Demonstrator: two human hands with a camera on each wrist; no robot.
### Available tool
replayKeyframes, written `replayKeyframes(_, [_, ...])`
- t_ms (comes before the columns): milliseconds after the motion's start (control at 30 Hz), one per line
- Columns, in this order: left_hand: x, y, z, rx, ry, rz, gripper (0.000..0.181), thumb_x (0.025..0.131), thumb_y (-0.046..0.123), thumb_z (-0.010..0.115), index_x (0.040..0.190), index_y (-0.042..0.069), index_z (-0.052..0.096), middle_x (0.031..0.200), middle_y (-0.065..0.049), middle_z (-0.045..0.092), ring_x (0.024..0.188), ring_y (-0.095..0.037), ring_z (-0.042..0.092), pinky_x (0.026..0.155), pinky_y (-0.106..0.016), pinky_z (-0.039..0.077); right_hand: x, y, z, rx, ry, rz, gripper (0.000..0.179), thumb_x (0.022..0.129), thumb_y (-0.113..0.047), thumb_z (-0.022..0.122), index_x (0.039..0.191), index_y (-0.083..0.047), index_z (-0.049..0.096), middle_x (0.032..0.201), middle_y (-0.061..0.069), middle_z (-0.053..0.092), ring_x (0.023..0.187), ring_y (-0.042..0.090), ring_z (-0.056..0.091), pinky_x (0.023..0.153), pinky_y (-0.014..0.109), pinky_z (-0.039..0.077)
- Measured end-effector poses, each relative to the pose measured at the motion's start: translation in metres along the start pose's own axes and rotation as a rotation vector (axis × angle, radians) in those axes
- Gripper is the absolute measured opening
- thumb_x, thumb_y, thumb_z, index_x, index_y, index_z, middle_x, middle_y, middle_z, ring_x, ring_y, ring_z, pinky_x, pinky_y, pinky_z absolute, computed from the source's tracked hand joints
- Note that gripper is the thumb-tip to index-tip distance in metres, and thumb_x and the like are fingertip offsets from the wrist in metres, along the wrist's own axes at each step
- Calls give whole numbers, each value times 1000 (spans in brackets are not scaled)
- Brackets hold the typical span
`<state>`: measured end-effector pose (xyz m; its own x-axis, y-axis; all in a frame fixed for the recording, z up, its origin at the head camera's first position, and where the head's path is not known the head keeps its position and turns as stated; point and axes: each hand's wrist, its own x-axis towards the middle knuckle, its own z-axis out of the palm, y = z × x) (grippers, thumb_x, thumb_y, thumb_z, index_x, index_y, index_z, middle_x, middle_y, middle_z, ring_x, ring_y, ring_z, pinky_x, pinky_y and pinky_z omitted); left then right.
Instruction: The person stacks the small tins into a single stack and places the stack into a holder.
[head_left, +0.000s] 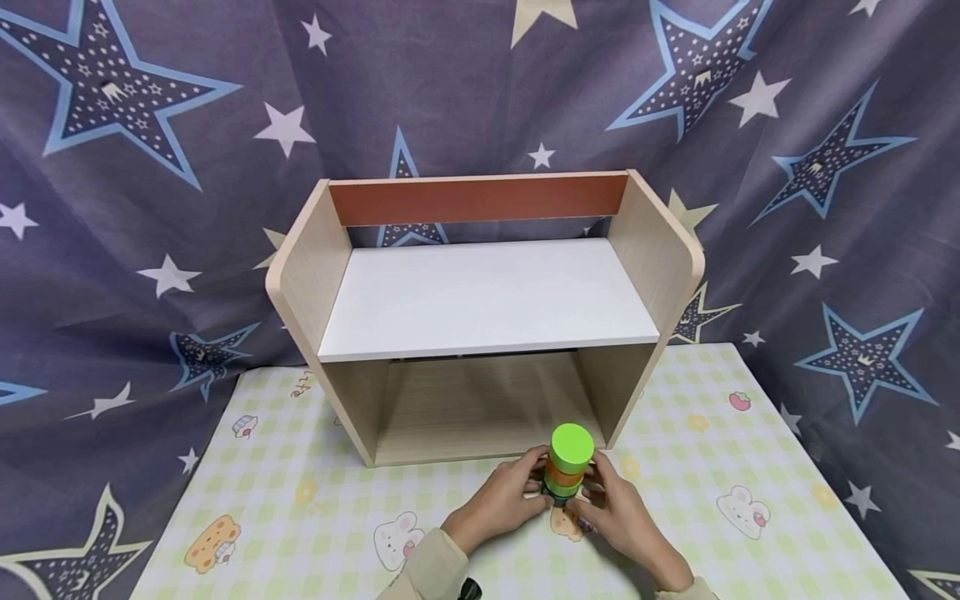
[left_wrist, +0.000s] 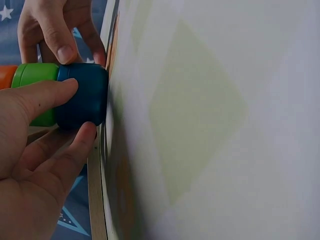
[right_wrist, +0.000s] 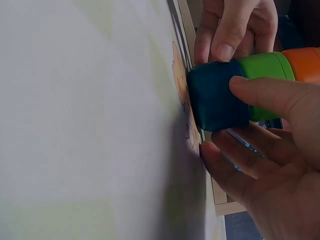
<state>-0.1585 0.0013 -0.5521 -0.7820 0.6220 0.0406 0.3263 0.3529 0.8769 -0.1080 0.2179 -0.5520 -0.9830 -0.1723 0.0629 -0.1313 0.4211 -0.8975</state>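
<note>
A short stack of coloured cylinders (head_left: 572,450) stands upright on the table in front of the shelf unit's lower right. Its top is bright green, with orange and green below. The dark blue bottom piece (left_wrist: 85,95) has rounded edges and sits at the cloth. From the left, my left hand (head_left: 501,502) holds the stack low down, thumb and fingers around the blue piece. Opposite it, my right hand (head_left: 621,518) grips the same piece, with its thumb (right_wrist: 255,91) across the blue and green in the right wrist view.
A wooden shelf unit (head_left: 480,300) with a white middle board and a brown back rail stands behind the hands. The table wears a pale green checked cloth (head_left: 330,508) with cartoon prints. A dark star-patterned curtain (head_left: 465,83) hangs behind and at both sides.
</note>
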Motion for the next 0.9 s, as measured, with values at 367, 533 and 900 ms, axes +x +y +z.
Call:
replayKeyframes(367, [-2,0,-1,1,2,-24,68,92,11,75,150,18,40,140,-9,56,115,-8,60,88,-17,53,0,-1,1,0,-3,-29,76,88,-5,78,151,-12,36,130,16,62,116,31,62,92,37,56])
replayKeyframes(533, [-2,0,-2,0,0,-24,68,92,12,75,151,18,41,141,-10,56,113,-7,61,88,-17,53,0,-1,2,1,5,-42,76,87,-4,78,150,-12,36,130,16,62,116,32,62,92,37,56])
replayKeyframes(900, [-5,-1,-5,45,12,-19,69,92,14,76,151,20,41,139,-6,57,111,-5,61,90,-18,52,1,-1,3,-32,-7,-112,76,89,-7,77,152,-10,34,129,20,62,115,35,62,89,42,57])
